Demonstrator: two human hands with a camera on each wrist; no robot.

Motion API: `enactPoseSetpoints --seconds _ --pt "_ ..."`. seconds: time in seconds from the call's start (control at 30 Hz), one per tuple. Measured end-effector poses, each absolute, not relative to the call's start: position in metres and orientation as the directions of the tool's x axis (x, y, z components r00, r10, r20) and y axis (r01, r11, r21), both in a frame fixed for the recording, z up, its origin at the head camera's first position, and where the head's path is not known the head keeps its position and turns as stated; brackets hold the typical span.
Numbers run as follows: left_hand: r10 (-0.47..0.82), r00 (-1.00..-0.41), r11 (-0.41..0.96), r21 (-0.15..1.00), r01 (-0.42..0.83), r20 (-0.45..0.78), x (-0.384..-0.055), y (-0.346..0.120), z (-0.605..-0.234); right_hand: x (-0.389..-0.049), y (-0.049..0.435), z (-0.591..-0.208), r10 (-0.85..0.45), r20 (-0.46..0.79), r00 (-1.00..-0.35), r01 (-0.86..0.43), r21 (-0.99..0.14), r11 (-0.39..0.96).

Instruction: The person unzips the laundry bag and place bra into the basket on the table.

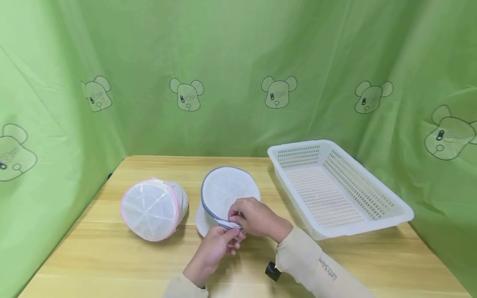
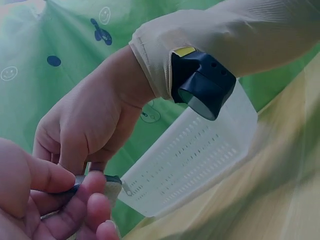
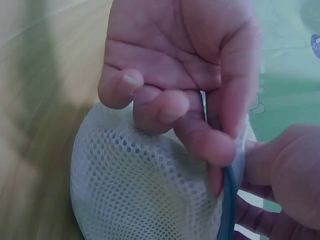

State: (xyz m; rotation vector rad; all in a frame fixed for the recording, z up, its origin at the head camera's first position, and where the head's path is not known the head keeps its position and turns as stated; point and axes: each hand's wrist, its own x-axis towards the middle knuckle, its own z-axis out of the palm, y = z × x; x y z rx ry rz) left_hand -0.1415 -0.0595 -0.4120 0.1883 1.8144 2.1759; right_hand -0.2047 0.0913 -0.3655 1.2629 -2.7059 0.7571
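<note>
A white mesh laundry bag (image 1: 231, 190) with blue-grey trim stands at the middle of the table, its round end facing up. My left hand (image 1: 214, 250) pinches the near edge of its rim between thumb and fingers. Right beside it, my right hand (image 1: 257, 217) pinches the same trimmed edge from above, fingertips close to the left thumb. A small zipper pull (image 2: 127, 188) hangs at the trim in the left wrist view. In the right wrist view the mesh side (image 3: 135, 185) bulges below my right fingers, with the blue trim (image 3: 228, 205) running between both hands.
On the left lies a second mesh laundry bag (image 1: 149, 211) with pink trim, tipped on its side. A white perforated plastic basket (image 1: 298, 209) stands at the right of the wooden table (image 1: 112, 265). Green curtains (image 1: 231, 124) hang behind and at both sides.
</note>
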Motion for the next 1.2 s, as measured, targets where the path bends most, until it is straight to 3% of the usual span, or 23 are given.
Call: enactPoseSetpoints --seconds 0.23,0.5,0.77,0.97,1.2 --pt "0.272 -0.961 -0.087 0.994 -0.072 -0.046 -0.141 -0.061 -0.419 -0.207 0.092 -0.366 -0.681 0.203 -0.703 -0.700 -0.364 0.614" --pt "0.304 -0.952 -0.057 0.998 0.020 0.036 -0.140 -0.059 -0.423 -0.207 0.088 -0.370 -0.723 0.301 -0.622 -0.783 -0.229 0.579" --pt "0.240 -0.970 -0.114 0.991 -0.072 -0.042 -0.139 -0.051 -0.423 -0.206 0.086 -0.376 -0.744 0.367 -0.559 -0.810 -0.052 0.584" --pt "0.185 -0.978 -0.225 0.964 -0.142 -0.101 -0.137 -0.049 -0.426 -0.208 0.090 -0.374 -0.663 0.495 -0.562 -0.810 -0.167 0.562" --pt "0.113 -0.984 -0.264 0.950 -0.166 -0.141 -0.136 -0.046 -0.424 -0.217 0.102 -0.357 -0.462 0.592 -0.660 -0.737 -0.393 0.550"
